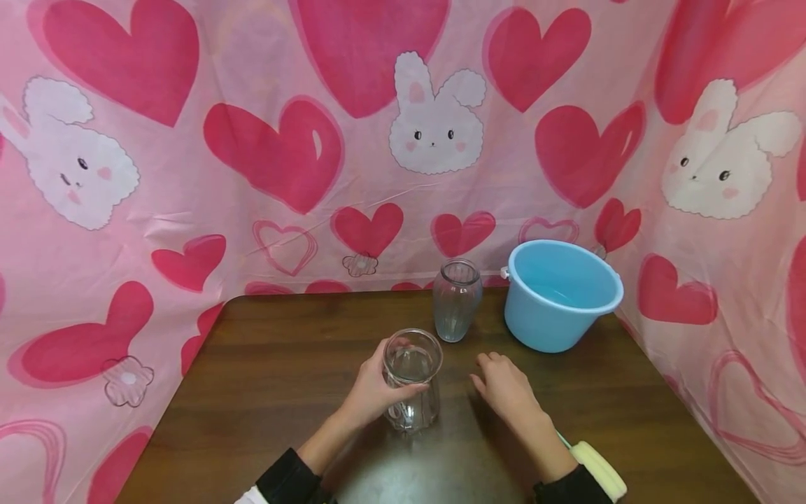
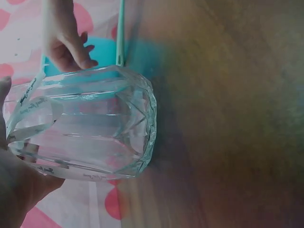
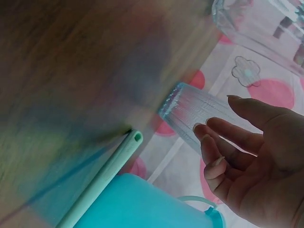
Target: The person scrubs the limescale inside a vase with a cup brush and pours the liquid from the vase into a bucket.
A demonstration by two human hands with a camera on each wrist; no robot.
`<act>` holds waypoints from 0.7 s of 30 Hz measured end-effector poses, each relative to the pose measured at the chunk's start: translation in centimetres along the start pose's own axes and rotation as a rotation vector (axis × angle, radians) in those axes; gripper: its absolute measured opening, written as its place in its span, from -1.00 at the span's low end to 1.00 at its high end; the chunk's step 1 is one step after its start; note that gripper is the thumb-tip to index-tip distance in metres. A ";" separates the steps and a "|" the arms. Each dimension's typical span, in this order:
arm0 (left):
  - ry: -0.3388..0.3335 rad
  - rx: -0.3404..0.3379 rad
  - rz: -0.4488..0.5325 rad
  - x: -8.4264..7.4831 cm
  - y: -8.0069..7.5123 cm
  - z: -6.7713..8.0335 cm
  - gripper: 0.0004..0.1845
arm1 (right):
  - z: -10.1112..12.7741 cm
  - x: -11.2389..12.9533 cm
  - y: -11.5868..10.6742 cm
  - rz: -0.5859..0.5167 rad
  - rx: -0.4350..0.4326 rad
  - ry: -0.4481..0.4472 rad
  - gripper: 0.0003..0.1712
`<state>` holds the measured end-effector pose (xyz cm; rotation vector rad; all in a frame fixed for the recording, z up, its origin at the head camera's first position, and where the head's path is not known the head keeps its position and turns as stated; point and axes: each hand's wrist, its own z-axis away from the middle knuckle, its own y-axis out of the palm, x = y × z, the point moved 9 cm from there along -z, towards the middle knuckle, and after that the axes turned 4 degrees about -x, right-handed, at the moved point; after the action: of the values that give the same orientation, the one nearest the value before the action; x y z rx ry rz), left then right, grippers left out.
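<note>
Two glass jars stand on the brown wooden surface (image 1: 264, 364). The near jar (image 1: 412, 381) is clear, with cut sides and an open top, and it sits close to the person, near the middle of the surface. The left hand (image 1: 371, 392) grips this jar, with the fingers curled round its left side and the thumb across the front. In the left wrist view the same jar looks big and shiny, with a white paper label on it, and its bottom rests on the wood.

The right hand (image 1: 504, 385) is just to the right of the near jar and holds nothing. Its fingers are loose and a little bent, and it does not touch the jar. In the head view it lies low over the wood.

Behind the near jar stands the far jar (image 1: 456, 299). It is clear too, with thin lines running up its sides and a narrow neck. The two jars do not touch.

To the right of the far jar sits a light blue bucket (image 1: 560, 294), near the back right corner of the surface. A little water shows at its bottom.

By the right sleeve lies a pale sponge (image 1: 598, 470) on a thin green handle.

Pink cloth (image 1: 157, 210) with red hearts and white bunnies hangs all around the surface.
</note>
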<state>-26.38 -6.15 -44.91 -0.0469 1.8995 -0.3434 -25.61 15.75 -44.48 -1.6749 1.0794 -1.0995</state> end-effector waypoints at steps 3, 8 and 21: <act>0.025 0.023 0.003 -0.4 0.5 0.5 -0.16 | 0.1 -0.1 0.0 0.003 -0.005 -0.003 -0.74; 0.065 0.052 0.013 -0.9 1.1 1.3 -0.17 | 0.2 0.0 0.1 0.002 -0.005 -0.001 -0.73; 0.063 0.095 0.056 -1.3 1.6 2.5 -0.17 | 0.5 0.1 0.1 -0.003 -0.001 0.013 -0.73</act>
<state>-23.40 -4.94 -44.91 0.0818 1.9401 -0.4007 -25.09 15.75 -44.66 -1.6733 1.0864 -1.1136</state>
